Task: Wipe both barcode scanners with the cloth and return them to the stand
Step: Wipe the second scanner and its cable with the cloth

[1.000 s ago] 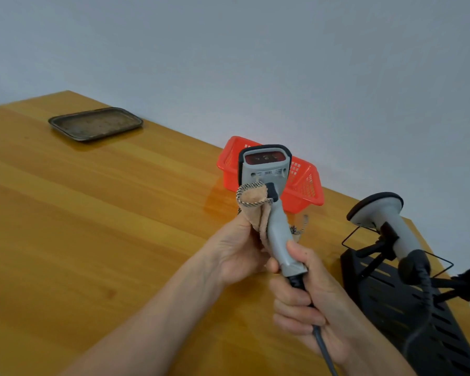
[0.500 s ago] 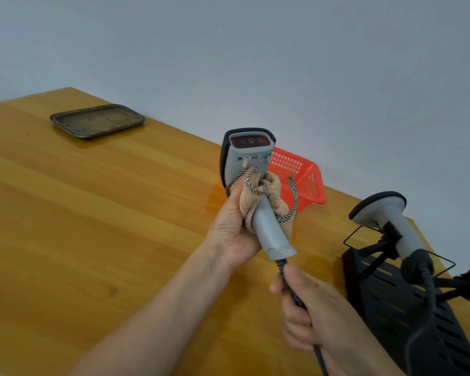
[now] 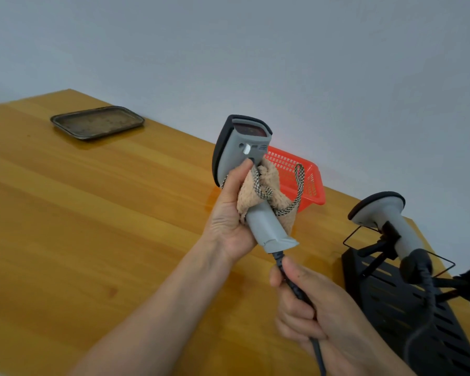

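Wiping is judged to be under way on the scanner (image 3: 242, 156), which is held upright above the table (image 3: 92, 226), head uppermost. The cloth (image 3: 255, 194) is bunched round its neck and handle and pressed there by the left hand (image 3: 228, 215), whose thumb and fingers are curled about both. The cable (image 3: 291, 280) is gripped in the fist of the right hand (image 3: 310, 316), just below the handle's foot.

Strain could be put on the joint where cable meets handle if the cable is pulled or bent sharply. A slip is also possible, since soft cloth lies between palm and plastic. The cloth's checked edging hangs in a loose loop (close to the red basket (image 3: 307, 183) behind) and could be snagged on the head or on the button. The second scanner (image 3: 385, 218) is seated in the black stand (image 3: 407, 308) at the right; it could be knocked or its cord tangled when the first is returned.

No brand or label can be read. Small raised marks are seen beside the white button, too fine to be made out. A metal tray (image 3: 97, 122) lies far off at the left.
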